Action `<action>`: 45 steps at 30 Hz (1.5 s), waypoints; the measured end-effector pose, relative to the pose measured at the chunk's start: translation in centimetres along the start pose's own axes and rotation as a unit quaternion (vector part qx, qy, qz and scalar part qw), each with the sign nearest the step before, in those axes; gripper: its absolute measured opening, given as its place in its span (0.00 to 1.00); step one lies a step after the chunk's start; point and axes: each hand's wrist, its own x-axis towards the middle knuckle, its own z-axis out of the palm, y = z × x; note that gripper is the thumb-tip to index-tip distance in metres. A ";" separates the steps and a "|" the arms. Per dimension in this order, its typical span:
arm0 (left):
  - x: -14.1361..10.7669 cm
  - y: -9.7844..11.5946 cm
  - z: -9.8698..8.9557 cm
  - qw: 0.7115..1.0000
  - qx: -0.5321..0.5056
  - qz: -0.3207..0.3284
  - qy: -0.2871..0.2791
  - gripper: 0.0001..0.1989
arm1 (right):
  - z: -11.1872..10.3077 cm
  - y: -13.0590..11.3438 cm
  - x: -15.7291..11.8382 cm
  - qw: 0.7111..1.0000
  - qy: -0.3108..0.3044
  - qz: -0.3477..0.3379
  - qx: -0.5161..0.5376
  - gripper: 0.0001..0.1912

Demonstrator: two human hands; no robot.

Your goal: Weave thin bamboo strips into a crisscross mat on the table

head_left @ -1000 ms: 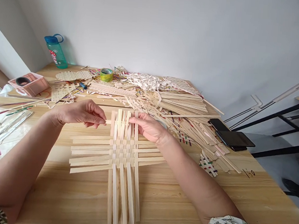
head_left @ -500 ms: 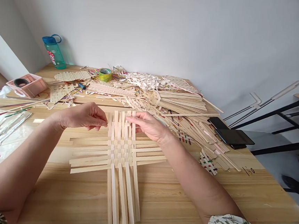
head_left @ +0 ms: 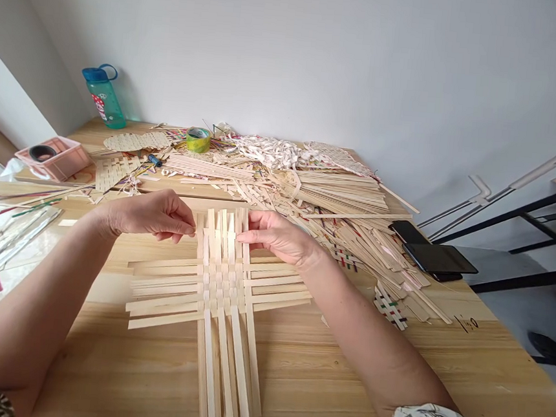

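Pale flat bamboo strips cross over and under each other in a woven piece (head_left: 220,288) on the table before me, their loose ends reaching out on all four sides. A short crosswise bamboo strip (head_left: 218,234) lies among the far lengthwise ends, apart from the tight checkered middle. My left hand (head_left: 160,216) is closed in a pinch at this strip's left end, by the outermost lengthwise strip; the exact grip is partly hidden. At the right end, thumb and fingers of my right hand (head_left: 275,235) pinch the strip beside the right-hand lengthwise ends.
Behind the weaving lie heaped loose strips (head_left: 338,191), a roll of tape (head_left: 197,140) and small woven pieces (head_left: 390,306). A pink basket (head_left: 56,160) and a blue-green bottle (head_left: 105,99) stand at the far left. Black phones (head_left: 439,258) rest near the right edge.
The crosswise strip has come slightly nearer to me and sits level between the lengthwise ends. My right thumb has moved a little down along with it. The far ends look tilted up more.
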 end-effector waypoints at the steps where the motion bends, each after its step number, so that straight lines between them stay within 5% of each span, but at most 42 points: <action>1: 0.0 -0.1 0.0 1.000 -0.001 -0.001 -0.002 0.15 | 0.0 0.0 0.0 1.000 0.002 -0.005 -0.005 0.13; 27: 0.3 0.1 1.0 0.998 -0.028 0.052 -0.005 0.15 | -0.4 -0.2 -0.2 0.997 0.060 -0.044 -0.032 0.14; 45: 1.7 -2.0 0.8 0.983 -0.154 0.089 -0.050 0.16 | -0.7 -0.3 -0.1 0.996 0.079 -0.043 -0.018 0.13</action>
